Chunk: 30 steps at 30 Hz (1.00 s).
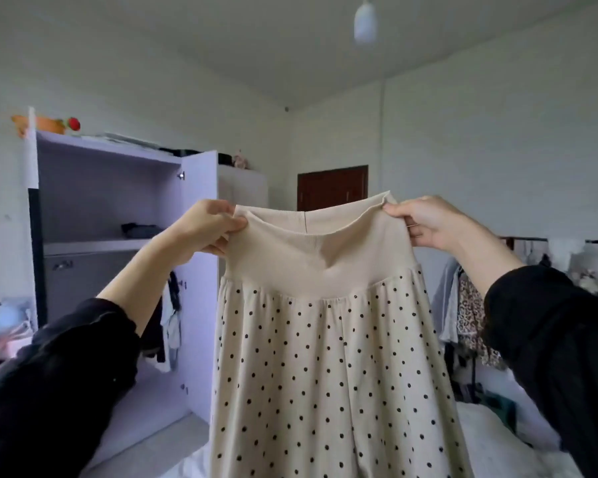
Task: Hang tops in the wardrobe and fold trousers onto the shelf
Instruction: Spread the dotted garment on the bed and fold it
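- While the dotted trousers (328,357) hang in the air, the left hand (201,229) pinches one side of the waistband.
- The right hand (428,222) pinches the other side.
- The wardrobe (118,201) stands open behind.

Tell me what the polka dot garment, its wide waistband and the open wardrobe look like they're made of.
Polka dot garment: soft, matte cream woven or knit cloth with printed dark dots, judging by its loose gathered folds. Waistband: stretchy ribbed knit, fine vertical ribs visible, sagging between the left hand and right hand. Wardrobe: probably laminated board, smooth pale lilac panels with small metal hinges.
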Available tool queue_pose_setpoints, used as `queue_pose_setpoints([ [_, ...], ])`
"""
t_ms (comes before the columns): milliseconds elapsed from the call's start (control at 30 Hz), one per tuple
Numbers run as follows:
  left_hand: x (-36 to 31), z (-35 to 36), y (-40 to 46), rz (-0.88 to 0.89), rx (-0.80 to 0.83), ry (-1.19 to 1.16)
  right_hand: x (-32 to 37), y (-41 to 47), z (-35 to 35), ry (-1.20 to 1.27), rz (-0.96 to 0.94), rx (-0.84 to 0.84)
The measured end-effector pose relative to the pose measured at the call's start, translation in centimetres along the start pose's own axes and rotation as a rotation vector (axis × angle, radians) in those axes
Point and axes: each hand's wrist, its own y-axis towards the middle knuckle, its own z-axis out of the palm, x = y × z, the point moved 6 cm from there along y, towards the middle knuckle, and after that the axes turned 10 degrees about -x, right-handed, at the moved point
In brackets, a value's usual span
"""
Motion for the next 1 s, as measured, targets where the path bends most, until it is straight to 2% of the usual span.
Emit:
queue_pose_setpoints([
  [267, 21.6, 4.8, -2.8, -0.347, 0.125, 0.121, -18.6, 0.5, 12.3, -0.144, 0.27, 0.111],
  [433, 34.6, 7.0, -2.3, -0.502, 0.115, 0.181, -28.0, 1.8, 19.7, -0.19, 0.382, 0.124],
  [567, 45.3, 9.8, 0.5, -0.594, 0.103, 0.203, -35.7, 5.0, 26.2, -0.221, 0.446, 0.078],
  [700, 56.8, 13.9, 5.2, -0.668, 0.032, 0.237, -44.5, 10.3, 33.1, -0.34, 0.468, -0.037],
  [733, 57.5, 14.3, 5.2, -0.663, 0.029, 0.243, -45.0, 10.0, 33.4, -0.353, 0.448, -0.034],
  [833, 64.6, 18.6, 3.0, -0.678, 0.229, 0.384, -52.0, 8.4, 37.1, -0.549, 0.451, 0.107],
  [900, 67.9, 20.7, -1.9, -0.733, 0.381, 0.376, -56.7, 4.5, 38.1, -0.617, 0.502, 0.241],
  [1000, 70.6, 21.6, -9.7, -0.8, 0.517, 0.404, -62.1, -1.8, 37.6, -0.677, 0.559, 0.296],
])
